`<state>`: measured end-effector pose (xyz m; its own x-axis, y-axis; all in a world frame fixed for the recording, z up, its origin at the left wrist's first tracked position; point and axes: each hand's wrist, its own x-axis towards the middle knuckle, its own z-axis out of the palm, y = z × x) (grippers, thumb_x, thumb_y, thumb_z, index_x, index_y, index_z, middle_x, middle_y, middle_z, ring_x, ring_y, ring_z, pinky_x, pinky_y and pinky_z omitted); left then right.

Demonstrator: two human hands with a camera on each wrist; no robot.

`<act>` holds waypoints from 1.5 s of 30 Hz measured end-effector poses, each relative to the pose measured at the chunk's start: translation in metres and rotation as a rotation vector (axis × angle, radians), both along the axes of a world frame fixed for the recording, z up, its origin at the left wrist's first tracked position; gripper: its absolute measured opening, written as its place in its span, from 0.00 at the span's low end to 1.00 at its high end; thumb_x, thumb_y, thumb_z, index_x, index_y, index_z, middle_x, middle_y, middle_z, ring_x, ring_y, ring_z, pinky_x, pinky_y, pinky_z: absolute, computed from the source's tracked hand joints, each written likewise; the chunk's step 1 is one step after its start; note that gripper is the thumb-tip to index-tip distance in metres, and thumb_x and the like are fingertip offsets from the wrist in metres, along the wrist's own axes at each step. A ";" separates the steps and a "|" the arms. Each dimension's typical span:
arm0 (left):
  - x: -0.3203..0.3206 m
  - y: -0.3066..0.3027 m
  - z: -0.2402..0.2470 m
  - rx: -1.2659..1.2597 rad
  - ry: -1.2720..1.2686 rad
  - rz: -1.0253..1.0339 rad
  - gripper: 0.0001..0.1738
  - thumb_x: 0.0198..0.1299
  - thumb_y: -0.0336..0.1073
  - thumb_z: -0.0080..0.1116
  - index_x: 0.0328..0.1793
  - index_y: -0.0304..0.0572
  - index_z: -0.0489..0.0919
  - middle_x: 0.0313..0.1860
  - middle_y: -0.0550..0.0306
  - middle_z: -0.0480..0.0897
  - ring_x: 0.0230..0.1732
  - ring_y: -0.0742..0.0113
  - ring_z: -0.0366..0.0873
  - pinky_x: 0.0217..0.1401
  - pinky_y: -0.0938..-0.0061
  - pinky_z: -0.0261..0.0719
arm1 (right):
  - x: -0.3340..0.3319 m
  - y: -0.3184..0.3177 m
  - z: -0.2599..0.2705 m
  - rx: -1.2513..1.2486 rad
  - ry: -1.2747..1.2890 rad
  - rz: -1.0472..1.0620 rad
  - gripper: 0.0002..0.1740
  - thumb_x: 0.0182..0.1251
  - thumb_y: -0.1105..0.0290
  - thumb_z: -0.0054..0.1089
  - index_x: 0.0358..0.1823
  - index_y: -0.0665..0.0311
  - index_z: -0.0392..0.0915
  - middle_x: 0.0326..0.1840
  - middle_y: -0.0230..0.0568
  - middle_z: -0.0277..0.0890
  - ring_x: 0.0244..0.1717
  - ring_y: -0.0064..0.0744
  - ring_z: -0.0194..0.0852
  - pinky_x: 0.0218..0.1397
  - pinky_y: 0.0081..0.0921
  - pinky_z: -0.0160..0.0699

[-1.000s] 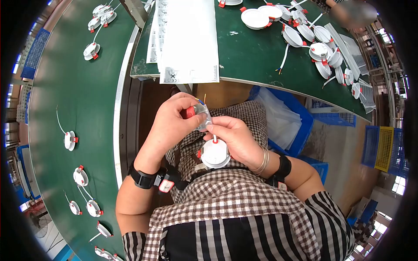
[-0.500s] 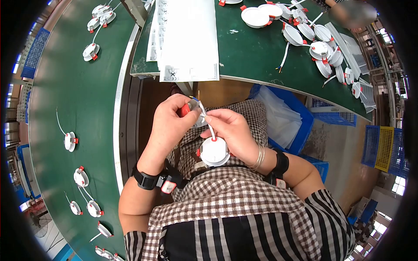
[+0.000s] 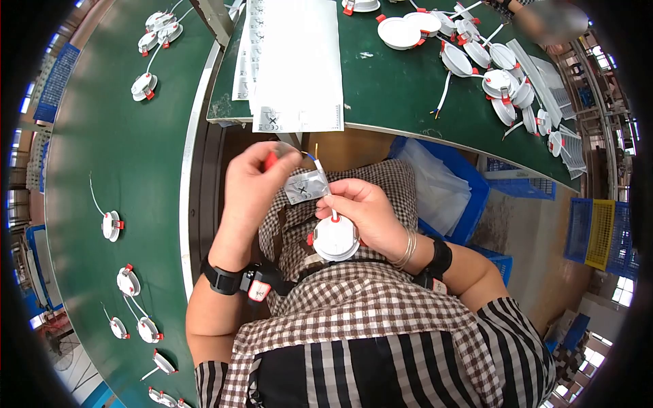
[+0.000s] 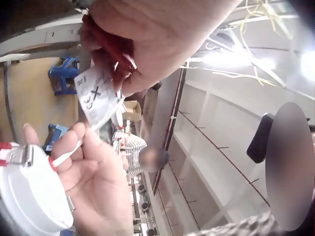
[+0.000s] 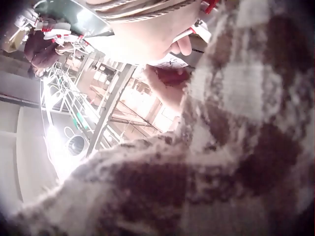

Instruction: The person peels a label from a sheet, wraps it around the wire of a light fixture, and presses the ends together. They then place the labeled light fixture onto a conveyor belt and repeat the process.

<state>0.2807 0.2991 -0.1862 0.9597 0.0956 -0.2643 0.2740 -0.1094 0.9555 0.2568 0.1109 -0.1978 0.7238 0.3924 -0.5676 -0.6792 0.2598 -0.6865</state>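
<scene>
A round white lamp (image 3: pixel 335 238) with red-tipped clips lies against the checked apron, its white cable (image 3: pixel 320 167) pointing up to bare wire ends. My right hand (image 3: pixel 371 216) pinches that cable just above the lamp. A printed silvery label (image 3: pixel 305 187) is attached at the cable and spreads to its left; the left wrist view shows the label (image 4: pixel 94 98) close up. My left hand (image 3: pixel 253 180), above and left of the label, curls round a red object (image 3: pixel 271 161), partly hidden by the fingers. In the right wrist view the apron covers most of the work.
Sheets of labels (image 3: pixel 297 68) overhang the front edge of the green table (image 3: pixel 381 88). Many lamps (image 3: pixel 501 83) are piled at its right. More lamps (image 3: pixel 111 226) lie on the green surface at left. A blue bin (image 3: pixel 469 204) with plastic bags stands below right.
My left hand has moved up and left from the cable with the red object, uncovering the label, which now lies spread out. My right hand and the lamp have barely moved.
</scene>
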 end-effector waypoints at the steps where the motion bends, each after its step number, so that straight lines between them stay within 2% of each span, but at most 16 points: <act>1: 0.004 0.003 0.004 0.014 -0.044 0.062 0.08 0.58 0.32 0.58 0.38 0.33 0.80 0.25 0.68 0.74 0.26 0.83 0.66 0.28 0.86 0.63 | 0.002 0.000 0.003 -0.001 0.004 -0.040 0.08 0.62 0.78 0.55 0.42 0.70 0.75 0.36 0.42 0.79 0.39 0.27 0.80 0.38 0.22 0.81; 2: 0.003 0.004 0.014 -0.118 -0.005 0.156 0.10 0.59 0.34 0.57 0.40 0.34 0.80 0.26 0.67 0.75 0.23 0.84 0.64 0.25 0.87 0.59 | 0.007 -0.003 0.008 -0.001 -0.010 -0.036 0.08 0.62 0.78 0.55 0.42 0.70 0.75 0.36 0.42 0.79 0.39 0.27 0.80 0.38 0.22 0.81; 4: -0.004 0.017 -0.006 -0.218 0.022 0.229 0.09 0.60 0.35 0.56 0.39 0.36 0.79 0.26 0.67 0.76 0.22 0.84 0.64 0.23 0.88 0.58 | 0.019 -0.018 0.022 -0.458 -0.872 0.119 0.08 0.58 0.78 0.58 0.40 0.67 0.79 0.38 0.41 0.79 0.39 0.32 0.80 0.45 0.26 0.80; 5: -0.009 0.019 -0.013 -0.271 0.054 0.257 0.08 0.60 0.35 0.55 0.39 0.37 0.78 0.25 0.67 0.75 0.21 0.84 0.64 0.22 0.89 0.58 | 0.032 -0.027 0.024 -0.551 -1.434 0.077 0.09 0.52 0.77 0.63 0.36 0.63 0.81 0.39 0.38 0.79 0.40 0.34 0.80 0.51 0.32 0.79; 8: -0.027 0.016 -0.036 -0.352 0.160 0.238 0.07 0.61 0.35 0.55 0.36 0.39 0.78 0.25 0.69 0.75 0.20 0.85 0.62 0.21 0.88 0.56 | 0.053 -0.042 0.070 -0.695 -2.021 0.158 0.11 0.49 0.73 0.64 0.36 0.60 0.81 0.41 0.33 0.78 0.42 0.28 0.78 0.54 0.37 0.77; 11: -0.035 0.010 -0.044 -0.394 0.190 0.232 0.07 0.61 0.35 0.56 0.35 0.39 0.78 0.24 0.68 0.76 0.19 0.85 0.62 0.21 0.88 0.57 | 0.064 -0.050 0.087 -0.762 -2.162 0.225 0.10 0.49 0.73 0.64 0.36 0.60 0.80 0.41 0.34 0.77 0.42 0.29 0.78 0.53 0.37 0.78; 17: -0.038 0.003 -0.044 -0.469 0.197 0.235 0.07 0.60 0.34 0.56 0.36 0.38 0.78 0.25 0.65 0.76 0.19 0.84 0.61 0.21 0.87 0.55 | 0.070 -0.051 0.086 -0.758 -2.261 0.282 0.10 0.48 0.72 0.65 0.34 0.60 0.80 0.40 0.35 0.77 0.41 0.29 0.75 0.50 0.34 0.80; 23: -0.035 0.003 -0.038 -0.454 0.227 0.180 0.06 0.60 0.34 0.56 0.36 0.39 0.77 0.25 0.66 0.77 0.19 0.85 0.62 0.21 0.88 0.57 | 0.065 -0.054 0.083 -0.802 -2.285 0.293 0.09 0.47 0.72 0.66 0.32 0.59 0.80 0.39 0.33 0.77 0.41 0.28 0.75 0.50 0.34 0.80; 28: -0.033 0.003 -0.039 -0.467 0.229 0.160 0.07 0.60 0.35 0.57 0.36 0.39 0.77 0.25 0.65 0.77 0.19 0.85 0.62 0.21 0.88 0.58 | 0.059 -0.054 0.078 -0.856 -2.288 0.303 0.09 0.49 0.71 0.67 0.33 0.56 0.78 0.40 0.29 0.78 0.44 0.25 0.76 0.54 0.32 0.75; 35: -0.032 0.004 -0.039 -0.490 0.233 0.156 0.07 0.61 0.35 0.56 0.36 0.39 0.77 0.25 0.65 0.78 0.19 0.85 0.63 0.21 0.88 0.59 | 0.059 -0.053 0.072 -0.865 -2.289 0.336 0.10 0.49 0.70 0.67 0.34 0.56 0.79 0.40 0.29 0.78 0.43 0.25 0.76 0.54 0.32 0.74; 38: -0.030 0.005 -0.039 -0.474 0.230 0.159 0.07 0.61 0.35 0.56 0.37 0.38 0.77 0.26 0.65 0.78 0.19 0.85 0.63 0.21 0.88 0.59 | 0.062 -0.051 0.069 -0.845 -2.254 0.348 0.10 0.49 0.71 0.67 0.35 0.58 0.79 0.40 0.29 0.78 0.42 0.25 0.76 0.53 0.33 0.75; 40: -0.030 0.006 -0.038 -0.496 0.214 0.147 0.07 0.61 0.34 0.55 0.37 0.38 0.77 0.26 0.65 0.78 0.19 0.85 0.64 0.21 0.88 0.59 | 0.064 -0.050 0.064 -0.768 -2.046 0.301 0.08 0.51 0.74 0.64 0.35 0.60 0.80 0.39 0.32 0.78 0.38 0.31 0.78 0.49 0.32 0.78; 41: -0.030 0.006 -0.038 -0.499 0.218 0.139 0.07 0.61 0.34 0.55 0.37 0.38 0.77 0.26 0.65 0.78 0.19 0.85 0.64 0.21 0.88 0.59 | 0.059 -0.048 0.061 -0.778 -2.040 0.301 0.08 0.51 0.74 0.64 0.35 0.60 0.80 0.39 0.32 0.78 0.38 0.31 0.78 0.49 0.32 0.78; 43: -0.031 0.008 -0.038 -0.499 0.198 0.152 0.05 0.61 0.34 0.56 0.36 0.40 0.78 0.25 0.66 0.77 0.20 0.85 0.63 0.21 0.89 0.57 | 0.042 -0.035 0.051 -0.733 -1.228 0.122 0.08 0.56 0.78 0.60 0.39 0.65 0.78 0.37 0.37 0.79 0.35 0.33 0.79 0.43 0.28 0.79; 44: -0.030 0.008 -0.038 -0.508 0.198 0.132 0.06 0.60 0.34 0.57 0.39 0.39 0.78 0.27 0.66 0.78 0.21 0.86 0.64 0.22 0.89 0.58 | 0.036 -0.025 0.040 -0.329 -0.556 -0.084 0.10 0.61 0.80 0.56 0.44 0.69 0.76 0.35 0.41 0.79 0.34 0.31 0.80 0.39 0.21 0.79; 45: -0.029 0.006 -0.035 -0.508 0.207 0.121 0.06 0.60 0.34 0.57 0.39 0.39 0.78 0.27 0.66 0.78 0.21 0.86 0.64 0.22 0.89 0.58 | 0.041 -0.020 0.043 -0.124 -0.262 -0.097 0.12 0.63 0.79 0.55 0.48 0.71 0.72 0.37 0.42 0.78 0.35 0.27 0.79 0.40 0.21 0.81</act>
